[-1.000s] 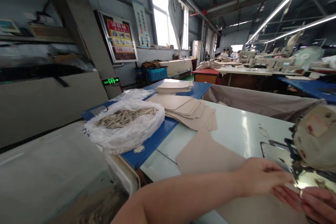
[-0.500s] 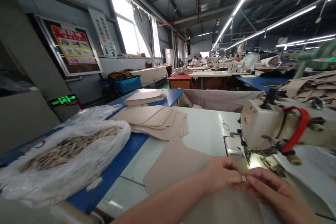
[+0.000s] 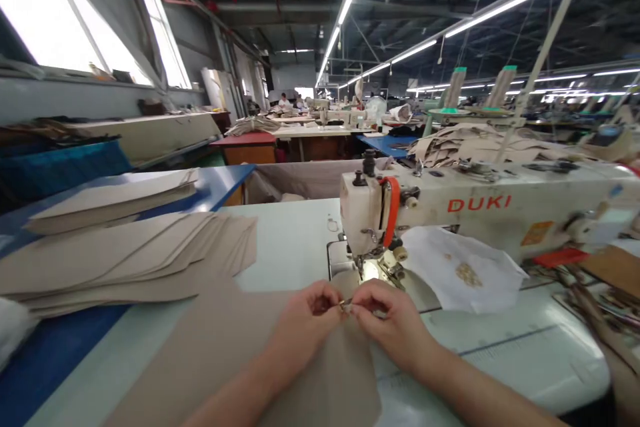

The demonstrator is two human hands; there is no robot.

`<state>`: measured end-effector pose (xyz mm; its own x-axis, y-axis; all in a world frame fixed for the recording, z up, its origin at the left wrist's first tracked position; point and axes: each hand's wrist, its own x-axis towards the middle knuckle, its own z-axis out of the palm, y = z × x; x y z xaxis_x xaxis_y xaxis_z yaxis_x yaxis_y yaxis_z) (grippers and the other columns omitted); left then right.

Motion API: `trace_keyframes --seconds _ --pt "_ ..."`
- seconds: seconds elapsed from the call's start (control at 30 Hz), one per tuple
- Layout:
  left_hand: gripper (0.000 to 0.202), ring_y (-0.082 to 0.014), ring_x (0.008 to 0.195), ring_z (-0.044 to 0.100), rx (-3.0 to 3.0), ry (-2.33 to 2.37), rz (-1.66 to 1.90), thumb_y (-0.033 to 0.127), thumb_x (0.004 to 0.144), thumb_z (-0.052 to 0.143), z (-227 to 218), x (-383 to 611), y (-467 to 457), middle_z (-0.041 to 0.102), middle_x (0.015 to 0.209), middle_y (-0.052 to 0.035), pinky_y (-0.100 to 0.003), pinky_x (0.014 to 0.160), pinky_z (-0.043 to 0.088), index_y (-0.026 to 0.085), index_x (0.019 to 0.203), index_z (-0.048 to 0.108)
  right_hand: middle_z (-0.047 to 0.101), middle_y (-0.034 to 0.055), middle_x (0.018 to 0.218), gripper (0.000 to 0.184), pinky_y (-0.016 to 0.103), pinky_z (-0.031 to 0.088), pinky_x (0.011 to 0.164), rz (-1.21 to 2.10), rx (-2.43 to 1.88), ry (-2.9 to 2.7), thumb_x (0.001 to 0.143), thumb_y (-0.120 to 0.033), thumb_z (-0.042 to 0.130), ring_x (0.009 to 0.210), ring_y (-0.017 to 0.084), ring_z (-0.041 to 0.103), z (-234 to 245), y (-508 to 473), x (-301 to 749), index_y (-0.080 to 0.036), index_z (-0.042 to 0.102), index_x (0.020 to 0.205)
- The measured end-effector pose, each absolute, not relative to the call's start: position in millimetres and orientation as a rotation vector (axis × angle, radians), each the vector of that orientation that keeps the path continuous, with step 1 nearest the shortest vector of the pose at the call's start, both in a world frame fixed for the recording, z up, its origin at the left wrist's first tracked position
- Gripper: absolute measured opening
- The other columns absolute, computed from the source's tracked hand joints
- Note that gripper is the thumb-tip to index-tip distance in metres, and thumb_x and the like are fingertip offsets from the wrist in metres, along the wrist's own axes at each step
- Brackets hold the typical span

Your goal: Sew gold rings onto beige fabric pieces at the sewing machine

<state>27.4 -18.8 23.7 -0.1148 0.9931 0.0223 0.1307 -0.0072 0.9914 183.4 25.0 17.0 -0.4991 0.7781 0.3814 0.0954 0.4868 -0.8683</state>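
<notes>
Over a beige fabric panel (image 3: 215,353), my left hand (image 3: 311,321) and my right hand (image 3: 393,321) meet fingertip to fingertip. Both pinch a small gold-coloured metal piece (image 3: 343,305), whose exact shape is too small to make out. Just beyond the fingers stands a white sewing machine (image 3: 425,203), its lamp lit by the needle area. The panel lies flat on the pale machine table (image 3: 285,250) under my hands. To the right, a white cloth or plastic sheet (image 3: 435,260) bears a heap of small gold-coloured pieces (image 3: 469,274).
Stacked beige panels (image 3: 125,253) lie to the left, partly on a blue table (image 3: 65,347). Behind the machine are more beige pieces (image 3: 480,143) and thread cones (image 3: 501,87). A fabric-lined bin (image 3: 310,179) stands beyond the table. Someone (image 3: 284,101) sits far back.
The view has swung right, bringing more of the machine and the white sheet into sight. Both hands still pinch the small metal piece in front of the needle area.
</notes>
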Motion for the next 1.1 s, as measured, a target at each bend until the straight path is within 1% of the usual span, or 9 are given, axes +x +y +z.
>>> trace_keyframes --seconds 0.1,0.27,0.4,0.53,0.67,0.8,0.9,1.0,1.1 --pt "0.016 -0.0113 0.062 0.052 1.205 1.349 1.272 0.023 0.059 0.066 26 29 -20 0.059 0.065 0.0018 -0.022 0.060 0.039 0.017 0.057 0.052 0.057 -0.0005 0.068 0.009 0.021 0.041 0.059 1.107 -0.732 -1.830 0.069 -0.011 0.054 0.064 0.011 0.052 13 28 183 -0.018 0.058 0.065" --pt "0.020 -0.0111 0.062 0.056 1.110 1.308 1.321 0.025 0.055 0.071 30 30 -20 0.062 0.067 0.0006 -0.022 0.061 0.043 0.016 0.055 0.053 0.060 0.0000 0.066 0.005 0.022 0.043 0.060 1.293 -0.746 -1.611 0.066 -0.016 0.058 0.062 0.012 0.053 9 28 179 -0.018 0.057 0.062" --pt "0.023 -0.0111 0.061 0.057 1.081 1.288 1.296 0.027 0.054 0.075 31 30 -18 0.062 0.064 0.0016 -0.021 0.062 0.046 0.016 0.062 0.056 0.060 0.0007 0.067 0.004 0.023 0.043 0.059 1.306 -0.787 -1.607 0.067 -0.018 0.058 0.060 0.012 0.053 9 28 179 -0.017 0.058 0.063" --pt "0.022 -0.0120 0.064 0.059 1.170 1.335 1.326 0.026 0.057 0.074 28 31 -19 0.062 0.066 0.0022 -0.021 0.062 0.047 0.017 0.069 0.057 0.061 0.0016 0.070 0.005 0.023 0.043 0.060 1.233 -0.799 -1.682 0.067 -0.015 0.056 0.062 0.012 0.054 8 27 181 -0.016 0.058 0.062" --pt "0.014 -0.0122 0.064 0.059 1.319 1.404 1.333 0.025 0.066 0.067 23 30 -22 0.060 0.067 0.0023 -0.022 0.062 0.047 0.018 0.071 0.056 0.061 0.0011 0.069 0.007 0.022 0.042 0.059 1.203 -0.775 -1.713 0.069 -0.014 0.057 0.062 0.012 0.054 9 25 181 -0.016 0.059 0.063" --pt "0.009 -0.0127 0.068 0.059 1.456 1.457 1.319 0.023 0.071 0.063 21 28 -27 0.060 0.071 0.0017 -0.023 0.066 0.047 0.018 0.072 0.056 0.061 -0.0015 0.063 0.001 0.021 0.041 0.056 1.278 -0.746 -1.665 0.071 -0.017 0.060 0.057 0.011 0.053 9 24 182 -0.017 0.060 0.070" --pt "0.007 -0.0129 0.069 0.059 1.496 1.474 1.318 0.022 0.073 0.061 22 28 -29 0.060 0.072 0.0014 -0.023 0.067 0.048 0.019 0.072 0.056 0.064 -0.0010 0.067 0.005 0.020 0.042 0.058 1.350 -0.719 -1.642 0.072 -0.017 0.060 0.060 0.011 0.056 9 24 183 -0.017 0.062 0.076" --pt "0.007 -0.0128 0.069 0.060 1.505 1.485 1.329 0.023 0.073 0.061 24 28 -29 0.061 0.072 0.0019 -0.022 0.066 0.048 0.019 0.071 0.055 0.064 -0.0003 0.065 0.005 0.020 0.041 0.056 1.355 -0.746 -1.678 0.073 -0.019 0.060 0.059 0.011 0.055 10 25 185 -0.017 0.065 0.073" --pt "0.008 -0.0127 0.069 0.060 1.508 1.490 1.339 0.023 0.072 0.061 26 29 -29 0.061 0.072 0.0023 -0.022 0.067 0.049 0.019 0.071 0.055 0.064 -0.0002 0.064 0.008 0.019 0.039 0.055 1.288 -0.773 -1.733 0.075 -0.019 0.060 0.059 0.011 0.054 11 24 186 -0.016 0.066 0.071"
